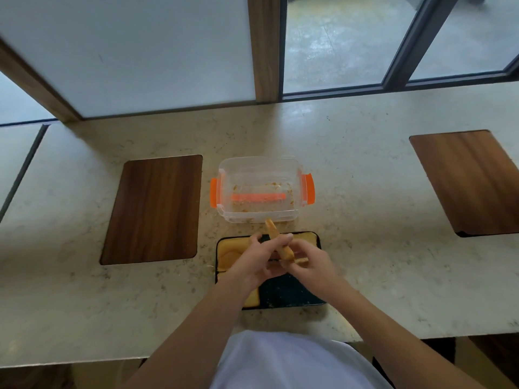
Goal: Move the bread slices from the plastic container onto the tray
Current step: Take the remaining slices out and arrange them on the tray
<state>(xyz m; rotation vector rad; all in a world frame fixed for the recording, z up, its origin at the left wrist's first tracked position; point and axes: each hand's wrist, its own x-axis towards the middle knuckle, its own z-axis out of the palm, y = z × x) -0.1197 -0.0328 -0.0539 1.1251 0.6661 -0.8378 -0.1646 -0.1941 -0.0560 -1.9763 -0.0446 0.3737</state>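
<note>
- Head view, markings: no brand, label or legible writing can be read on any item.
- Head view, plastic container [259, 189]: clear, rectangular, lid off, with an orange clip [308, 190] on each short side. It stands on the counter [365, 192] just beyond the tray. It holds no whole slices; only scattered brown crumbs [238, 204] lie on its floor. An orange strip [258, 196] shows through the bottom; whether it lies inside or beneath cannot be told.
- Head view, tray [292, 294]: dark, rectangular, raised rim, nearest the person. Bread slices [228, 252] lie flat along its left side, with more visible at the far edge and the near left corner. The near right part of the floor is bare and speckled with crumbs.
- Head view, held slice [276, 238]: one bread slice seen edge-on, tilted, its far end pointing towards the container, above the middle of the tray.
- Head view, left hand [259, 261]: fingers curled around the held slice from the left.
- Head view, right hand [314, 261]: fingers pinched on the near end of the same slice, close against the left hand.
- Head view, surroundings: two wooden boards sit on the pale stone counter, one [153, 209] left of the container, another [469, 181] well apart to the right. Loose crumbs lie on the counter between container and tray.
</note>
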